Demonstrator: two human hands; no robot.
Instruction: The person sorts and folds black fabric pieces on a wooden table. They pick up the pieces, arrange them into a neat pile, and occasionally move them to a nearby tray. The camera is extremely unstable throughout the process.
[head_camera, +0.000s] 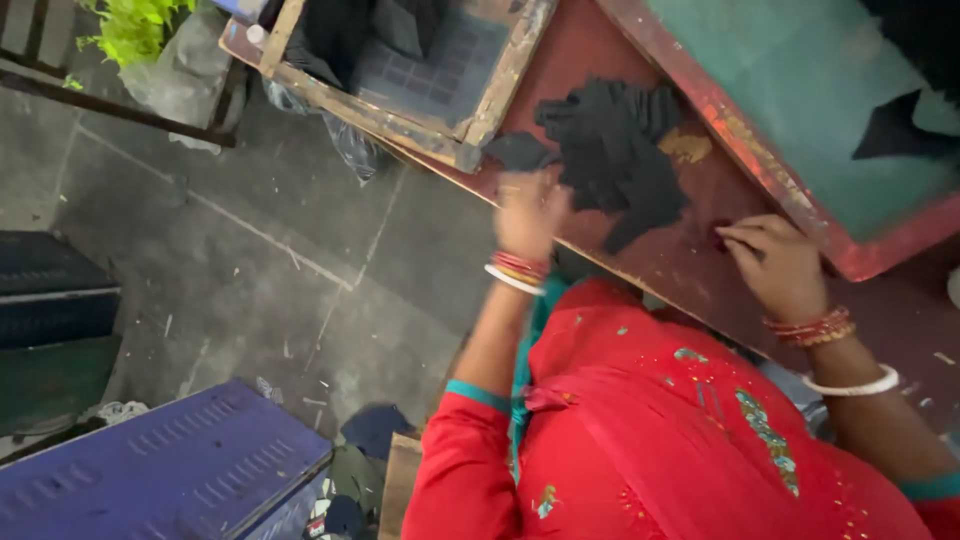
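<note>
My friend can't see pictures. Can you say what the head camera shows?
A person in red clothes rests the left hand on a pile of black cut pieces on a worn red table. The right hand lies flat nearby, beside a wooden frame.

Left hand (528, 212), blurred, touches the pile of black cut pieces (615, 155) on the red counter (690, 262). Right hand (775, 262) rests flat on counter just beside pile. Wooden frame (500, 85) near.
</note>
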